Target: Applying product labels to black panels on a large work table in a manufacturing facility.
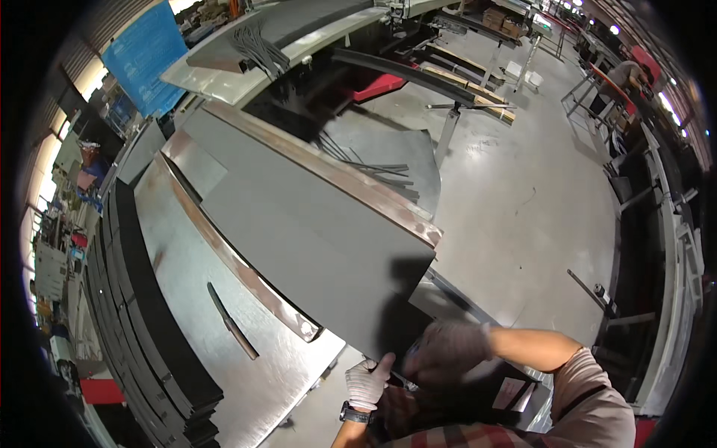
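Note:
A large flat grey sheet (299, 224) lies lengthwise over the metal worktable, its near end reaching toward my body. My left hand (366, 384), in a pale glove with a dark watch at the wrist, is closed at the near edge of the sheet, thumb raised along it. Just to its right, my right hand (452, 351), also gloved, is smeared by motion beside the sheet's near right corner. Its fingers do not show clearly, nor whether it holds anything. Dark shadow falls over this end of the sheet.
Brown-edged metal rails (239, 261) flank the sheet. A thin dark knife-like tool (233, 322) lies on the bare metal tabletop (179, 246). Stacked black strips (134, 313) stand along the left. Grey strips (373, 164) lie beyond the far rail. Another person (626, 75) works far right.

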Available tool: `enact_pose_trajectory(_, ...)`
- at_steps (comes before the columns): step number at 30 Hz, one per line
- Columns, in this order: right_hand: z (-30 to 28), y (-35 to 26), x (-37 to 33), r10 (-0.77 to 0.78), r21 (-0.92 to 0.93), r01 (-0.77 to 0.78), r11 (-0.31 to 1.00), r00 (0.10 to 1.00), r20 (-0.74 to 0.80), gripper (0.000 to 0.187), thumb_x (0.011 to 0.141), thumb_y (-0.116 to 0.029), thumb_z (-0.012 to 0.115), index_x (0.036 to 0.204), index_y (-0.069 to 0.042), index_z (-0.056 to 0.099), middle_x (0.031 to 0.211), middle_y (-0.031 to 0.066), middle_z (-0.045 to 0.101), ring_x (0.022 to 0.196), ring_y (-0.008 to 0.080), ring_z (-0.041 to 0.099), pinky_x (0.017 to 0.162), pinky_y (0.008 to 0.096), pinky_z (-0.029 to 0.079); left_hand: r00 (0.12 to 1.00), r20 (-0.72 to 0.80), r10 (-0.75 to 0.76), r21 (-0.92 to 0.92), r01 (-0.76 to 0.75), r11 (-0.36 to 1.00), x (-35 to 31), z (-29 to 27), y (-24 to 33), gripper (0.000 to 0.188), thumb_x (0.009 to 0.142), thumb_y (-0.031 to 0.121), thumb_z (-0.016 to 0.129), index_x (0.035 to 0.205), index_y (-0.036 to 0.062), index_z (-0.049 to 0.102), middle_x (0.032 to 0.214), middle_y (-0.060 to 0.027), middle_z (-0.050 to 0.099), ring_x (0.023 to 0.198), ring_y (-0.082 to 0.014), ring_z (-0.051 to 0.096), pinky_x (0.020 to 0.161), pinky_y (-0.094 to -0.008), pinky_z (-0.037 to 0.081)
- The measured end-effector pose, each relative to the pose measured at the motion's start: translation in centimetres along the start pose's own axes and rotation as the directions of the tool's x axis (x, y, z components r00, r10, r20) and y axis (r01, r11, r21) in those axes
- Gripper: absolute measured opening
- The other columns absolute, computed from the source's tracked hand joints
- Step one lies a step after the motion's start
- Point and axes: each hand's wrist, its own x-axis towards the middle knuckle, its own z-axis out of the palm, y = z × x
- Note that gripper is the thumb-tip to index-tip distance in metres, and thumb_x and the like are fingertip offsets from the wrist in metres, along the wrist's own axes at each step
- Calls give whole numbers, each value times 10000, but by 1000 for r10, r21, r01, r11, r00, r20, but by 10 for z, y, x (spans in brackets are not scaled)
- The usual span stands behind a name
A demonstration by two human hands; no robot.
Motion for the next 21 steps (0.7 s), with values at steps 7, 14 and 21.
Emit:
enact_pose_trajectory(7,80,113,-29,620,-116,-728,676,647,-444,290,837,-400,632,896,-126,704,827,100,692,782,258,665,674,361,520,987,150,59,-155,-35,987,18,1,-7,577,822,357,730,1206,-19,520,1109,-131,608,997,-165,567,856,-317,457)
enact_pose_trajectory(14,40,52,-35,-40,-425,-351,834,730,-682,697,808,-676,553,1007,-16,657,966,237,650,975,387,624,865,434,481,865,54,499,321,-488,812,-2,32,-35,586,873,324,647,1301,-16,436,1174,-143,571,1173,-241,506,924,-357,444)
enact_pose_trajectory(21,52,74,-14,663,122,-655,746,746,-51,974,761,-827,399,1228,13,558,1272,242,516,1152,388,536,1011,435,385,987,159,-14,-351,69,934,1,35,29,981,776,544,712,1433,22,204,1243,-173,537,1087,-278,569,922,-378,459)
